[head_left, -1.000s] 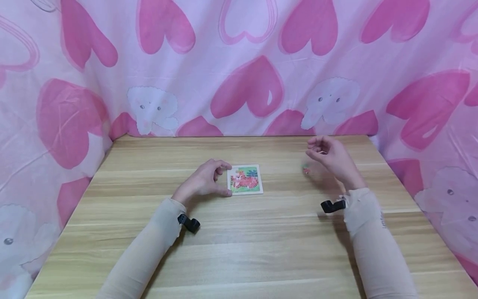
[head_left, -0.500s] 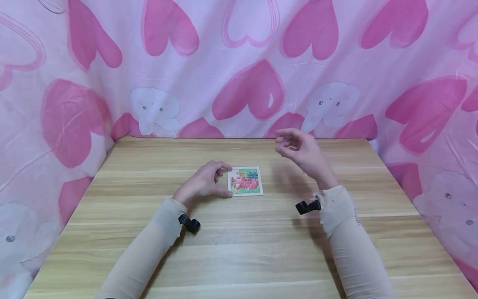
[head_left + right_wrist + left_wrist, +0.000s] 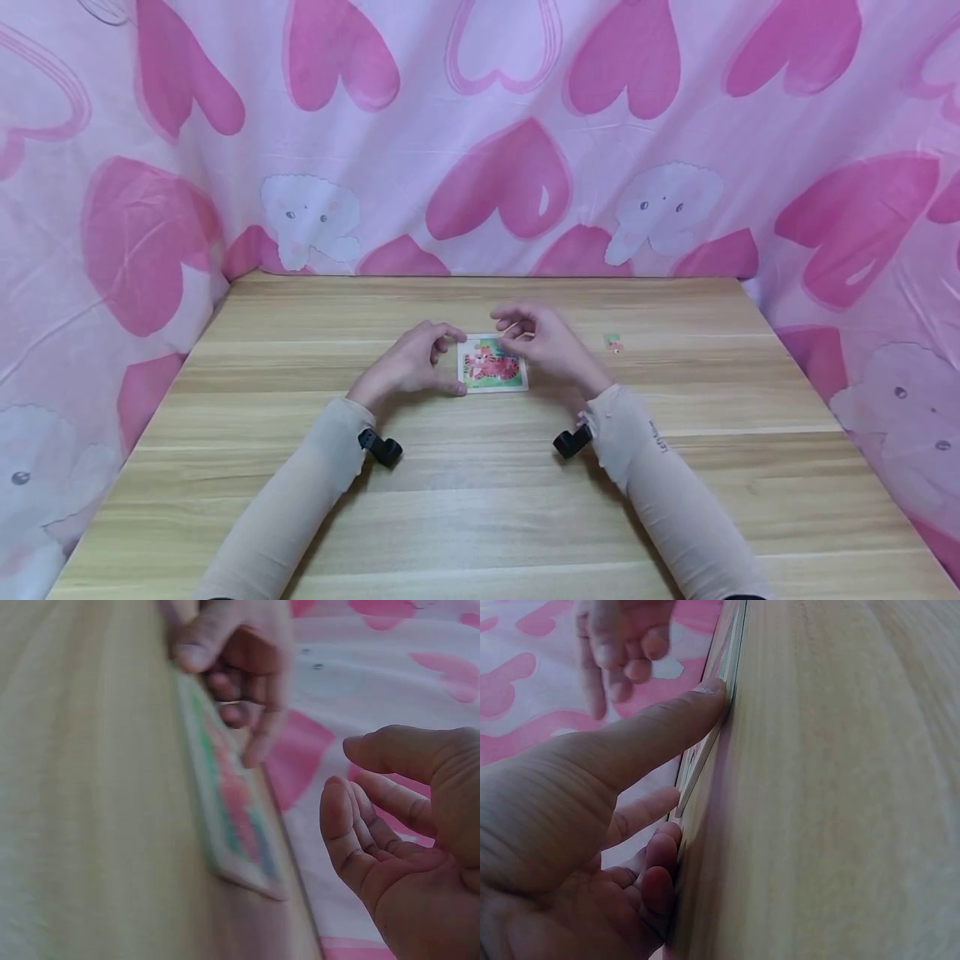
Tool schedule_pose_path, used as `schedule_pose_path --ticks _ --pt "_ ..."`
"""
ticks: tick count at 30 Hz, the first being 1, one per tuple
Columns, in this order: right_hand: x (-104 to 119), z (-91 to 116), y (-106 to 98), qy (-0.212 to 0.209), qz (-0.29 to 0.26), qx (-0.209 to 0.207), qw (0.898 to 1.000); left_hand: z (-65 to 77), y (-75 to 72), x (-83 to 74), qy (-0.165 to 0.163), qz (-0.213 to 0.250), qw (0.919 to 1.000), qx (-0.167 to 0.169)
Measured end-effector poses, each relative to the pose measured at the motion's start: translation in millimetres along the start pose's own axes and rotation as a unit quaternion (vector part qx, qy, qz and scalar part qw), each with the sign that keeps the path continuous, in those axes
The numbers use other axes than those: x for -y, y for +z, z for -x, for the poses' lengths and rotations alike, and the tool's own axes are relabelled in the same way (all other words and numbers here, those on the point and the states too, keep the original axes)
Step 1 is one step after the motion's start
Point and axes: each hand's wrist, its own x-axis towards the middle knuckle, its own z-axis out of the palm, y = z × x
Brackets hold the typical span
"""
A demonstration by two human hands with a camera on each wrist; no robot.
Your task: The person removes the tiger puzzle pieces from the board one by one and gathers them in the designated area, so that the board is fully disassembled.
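A small tiger jigsaw puzzle in a white frame lies flat on the table in the head view. Its upper left corner shows a pale gap without picture. My left hand holds the frame's left edge between thumb and index finger; the left wrist view shows the thumb on the near side. Over the puzzle's upper right part hovers my right hand, fingers loosely bent, covering that corner. In the right wrist view nothing sits between its fingers. A loose puzzle piece lies farther right.
The wooden table runs back to a pink heart-patterned curtain, which also hangs along both sides. Each wrist carries a small black camera, such as the one on the right wrist.
My right hand has moved left and down, from near the loose piece to above the puzzle. The loose piece shows fully again. My left hand has kept its place on the frame.
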Motion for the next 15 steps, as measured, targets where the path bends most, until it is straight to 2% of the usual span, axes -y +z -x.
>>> schedule_pose_path --ticks 7,15 --pt "-14 -3 17 -0.001 0.024 0.026 0.999 -0.2 0.2 0.4 0.0 0.007 1.0 0.003" --pt "-23 -5 26 0.001 0.049 0.044 0.998 0.7 -0.9 0.0 0.003 0.003 1.0 0.0"
